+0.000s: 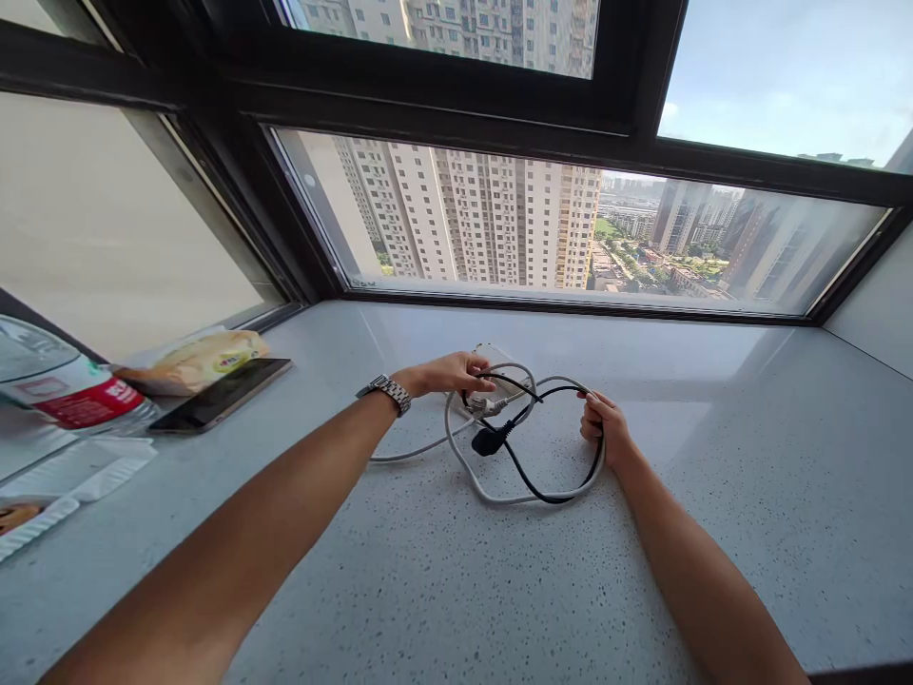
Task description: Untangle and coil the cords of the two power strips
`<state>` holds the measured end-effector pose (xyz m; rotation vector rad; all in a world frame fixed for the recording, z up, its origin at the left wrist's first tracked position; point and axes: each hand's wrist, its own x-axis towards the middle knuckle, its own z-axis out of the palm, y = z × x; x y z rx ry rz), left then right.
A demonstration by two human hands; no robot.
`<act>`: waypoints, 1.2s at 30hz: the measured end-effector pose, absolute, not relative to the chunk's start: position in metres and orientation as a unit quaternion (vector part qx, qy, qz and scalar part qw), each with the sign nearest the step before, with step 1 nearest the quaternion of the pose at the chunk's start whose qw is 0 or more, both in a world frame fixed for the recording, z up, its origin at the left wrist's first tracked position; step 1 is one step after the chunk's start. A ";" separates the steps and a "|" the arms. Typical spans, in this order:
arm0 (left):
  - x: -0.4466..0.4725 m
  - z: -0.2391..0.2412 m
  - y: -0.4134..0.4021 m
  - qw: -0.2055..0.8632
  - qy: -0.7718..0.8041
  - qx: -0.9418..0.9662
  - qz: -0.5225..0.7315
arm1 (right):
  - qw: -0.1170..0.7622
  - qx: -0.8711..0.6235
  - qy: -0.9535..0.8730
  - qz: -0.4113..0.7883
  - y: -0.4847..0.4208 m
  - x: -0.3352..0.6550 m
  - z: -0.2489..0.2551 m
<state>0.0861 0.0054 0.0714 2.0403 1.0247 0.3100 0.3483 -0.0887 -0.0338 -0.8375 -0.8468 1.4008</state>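
Note:
A black cable (524,473) and a white cable (476,485) lie looped together on the speckled sill. My left hand (456,373), with a metal-band watch (389,392) on the wrist, pinches the black cable at the upper left of the loops. At the right side, my right hand (603,425) is closed around both cables. Between the hands, a black plug (489,440) hangs or rests low, just below a white plug (486,407). Behind the loops is a white block, perhaps a power strip (503,360), partly hidden by my left hand and the cables.
At the left stand a water bottle (71,390) with a red label, a phone (221,395), a yellowish food packet (206,360) and a clear plastic tray (78,476). The window frame (571,309) borders the sill at the back.

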 end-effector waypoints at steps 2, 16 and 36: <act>0.080 0.075 0.000 0.425 0.404 0.797 0.143 | 0.620 -0.362 -0.357 0.597 -0.089 0.350 -0.033; 0.108 0.036 -0.026 0.476 0.406 0.762 0.165 | 0.497 -0.456 -0.443 0.591 -0.093 0.347 -0.029; 0.111 0.017 -0.044 0.532 0.396 0.713 0.230 | 0.477 -0.425 -0.427 0.640 -0.095 0.345 -0.029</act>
